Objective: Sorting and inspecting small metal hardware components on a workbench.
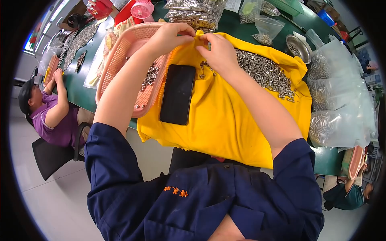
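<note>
Over the far edge of the yellow cloth (225, 120), my left hand (171, 38) is closed in a pinch; what its fingertips hold is too small to make out. Just to its right, my right hand (219, 50) is closed too, and a bit of a small metal part (209, 46) shows among its fingers. A few loose metal pieces (202, 74) lie below that hand. To the right spreads a pile of small silvery metal fittings (265, 72). Under my left forearm stands a pink perforated basket (105, 80) with some fittings inside. A black smartphone (177, 94) lies on the cloth beside it.
Clear bags of metal parts (327, 94) line the right side of the green table (74, 90). A metal bowl (299, 47) stands near them. More bagged parts (195, 12) and a pink fan (142, 9) are at the back. One person (60, 102) sits left, another (345, 195) right.
</note>
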### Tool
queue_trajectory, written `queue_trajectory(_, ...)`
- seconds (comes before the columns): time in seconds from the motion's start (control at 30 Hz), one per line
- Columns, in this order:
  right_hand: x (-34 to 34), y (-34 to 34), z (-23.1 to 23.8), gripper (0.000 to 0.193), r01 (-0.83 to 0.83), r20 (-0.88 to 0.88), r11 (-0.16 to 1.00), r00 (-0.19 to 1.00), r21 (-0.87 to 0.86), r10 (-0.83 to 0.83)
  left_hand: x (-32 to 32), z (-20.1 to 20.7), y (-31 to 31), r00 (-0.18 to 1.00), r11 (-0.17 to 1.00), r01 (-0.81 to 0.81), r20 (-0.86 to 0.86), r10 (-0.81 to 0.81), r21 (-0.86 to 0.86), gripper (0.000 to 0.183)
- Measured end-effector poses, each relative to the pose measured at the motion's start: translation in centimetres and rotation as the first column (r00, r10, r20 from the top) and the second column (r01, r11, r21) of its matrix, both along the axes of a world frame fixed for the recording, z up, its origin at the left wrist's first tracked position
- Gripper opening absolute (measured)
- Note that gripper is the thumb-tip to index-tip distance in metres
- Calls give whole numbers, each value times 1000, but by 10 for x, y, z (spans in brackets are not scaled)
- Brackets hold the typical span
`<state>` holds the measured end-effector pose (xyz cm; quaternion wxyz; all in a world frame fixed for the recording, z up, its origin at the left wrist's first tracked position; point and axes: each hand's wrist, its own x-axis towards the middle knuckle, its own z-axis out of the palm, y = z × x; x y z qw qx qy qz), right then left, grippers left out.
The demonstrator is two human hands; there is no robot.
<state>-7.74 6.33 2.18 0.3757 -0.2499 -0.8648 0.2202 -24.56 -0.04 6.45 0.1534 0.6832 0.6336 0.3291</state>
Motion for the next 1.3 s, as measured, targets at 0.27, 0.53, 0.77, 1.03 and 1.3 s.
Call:
queue_trajectory(0.27, 28, 1, -8, 12, -148, 251, 986, 960, 80, 123, -13, -6, 3, 843, 943, -151, -459, 280, 297, 16)
queue_trajectory(0.53, 24, -5, -27, 13, -342, 254, 886, 929, 314, 269, -4, -5, -2, 955, 926, -226, -116, 271, 302, 15)
queue_trajectory(0.77, 78, 6, -18, 9, -156, 338, 921, 941, 357, 28, -2, -3, 1, 935, 955, -199, -249, 253, 220, 15)
queue_trajectory(1.03, 52, -70, -5, 23, -71, 468, 997, 882, 9, 59, 50, -10, 14, 576, 998, -28, -817, -27, -53, 31)
queue_trajectory(1.3, 54, -68, -29, 11, 71, 419, 996, 904, 52, -86, 34, -26, 13, 331, 965, -118, -925, -186, -236, 26)
